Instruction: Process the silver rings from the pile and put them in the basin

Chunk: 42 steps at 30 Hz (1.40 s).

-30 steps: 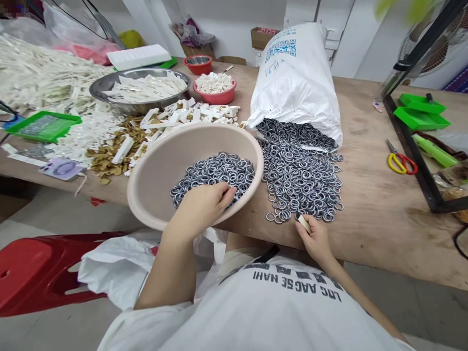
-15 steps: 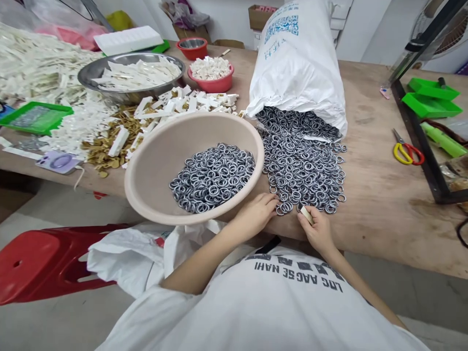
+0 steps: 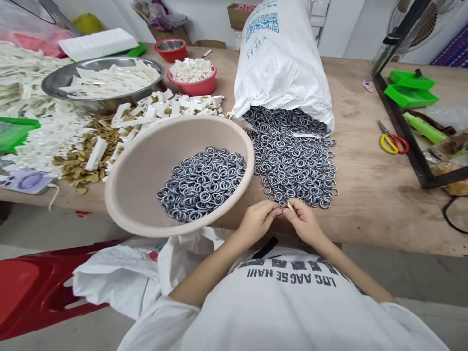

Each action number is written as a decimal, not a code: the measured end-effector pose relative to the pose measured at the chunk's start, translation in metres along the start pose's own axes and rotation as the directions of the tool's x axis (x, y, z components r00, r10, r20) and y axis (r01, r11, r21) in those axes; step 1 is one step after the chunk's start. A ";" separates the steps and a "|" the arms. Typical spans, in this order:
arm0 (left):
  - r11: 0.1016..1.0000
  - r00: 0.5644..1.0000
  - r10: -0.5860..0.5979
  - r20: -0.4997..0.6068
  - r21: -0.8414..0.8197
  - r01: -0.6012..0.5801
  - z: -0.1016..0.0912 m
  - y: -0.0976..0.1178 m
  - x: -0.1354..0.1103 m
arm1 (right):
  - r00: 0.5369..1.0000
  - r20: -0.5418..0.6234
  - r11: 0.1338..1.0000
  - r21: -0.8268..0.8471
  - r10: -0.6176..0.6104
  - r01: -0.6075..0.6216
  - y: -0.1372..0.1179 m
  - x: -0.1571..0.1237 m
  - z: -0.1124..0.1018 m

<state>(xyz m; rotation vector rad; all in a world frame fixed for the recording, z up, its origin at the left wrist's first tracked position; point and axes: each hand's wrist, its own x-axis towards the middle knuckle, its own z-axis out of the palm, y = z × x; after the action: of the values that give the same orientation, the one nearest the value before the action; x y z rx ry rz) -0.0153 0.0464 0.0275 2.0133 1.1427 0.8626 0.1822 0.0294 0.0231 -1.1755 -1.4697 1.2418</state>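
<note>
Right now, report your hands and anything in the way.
Right hand holding pale strip; left hand beside it. Loose metal rings just ahead. Bowl by left hand.

On your white T-shirt [image 3: 292, 287] the dark print, upside down from your view, seems to say "LOG AAG SE NAHI". The white sack [image 3: 283, 68] has a blue QR code [image 3: 262, 27], and its small blue characters are too unclear to read.

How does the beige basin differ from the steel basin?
The beige basin is matte and overhangs the table edge; the steel basin is shiny and sits farther up the table. The beige holds metal rings, the steel white strips. Both are round.
</note>
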 end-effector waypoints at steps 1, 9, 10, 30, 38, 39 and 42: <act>0.994 0.999 -0.043 -0.003 -0.105 0.042 0.002 0.007 0.003 | 1.000 0.003 0.998 0.055 0.001 -0.001 -0.004 0.003 0.002; 0.667 0.955 -0.186 0.231 -0.684 0.295 0.007 0.040 0.017 | 0.999 -0.012 0.950 0.310 0.032 -0.027 -0.029 0.012 -0.006; 0.714 0.965 -0.169 0.202 -0.649 0.261 0.007 0.041 0.017 | 0.999 -0.018 0.956 0.290 0.039 -0.032 -0.032 0.013 -0.007; 0.922 0.991 0.064 -0.121 -0.374 -0.105 0.004 0.032 0.012 | 0.975 0.018 0.857 -0.473 -0.220 0.202 -0.054 -0.020 -0.016; 0.862 0.980 0.197 -0.028 -0.472 -0.187 -0.002 0.035 0.003 | 0.994 -0.092 0.901 -0.434 -0.051 0.006 -0.030 -0.005 -0.028; 0.850 0.982 0.187 -0.021 -0.498 -0.173 -0.004 0.034 0.003 | 0.990 -0.137 0.905 -0.424 -0.029 -0.032 -0.024 -0.002 -0.029; 0.804 0.994 -0.060 -0.092 -0.594 -0.006 -0.008 0.026 0.003 | 0.991 -0.135 0.867 -0.495 -0.012 -0.057 -0.009 0.004 -0.027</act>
<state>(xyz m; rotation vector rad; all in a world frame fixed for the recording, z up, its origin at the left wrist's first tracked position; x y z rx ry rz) -0.0087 0.0408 0.0530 1.4371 0.8087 1.1563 0.2061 0.0379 0.0360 -1.5840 -1.7335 0.7899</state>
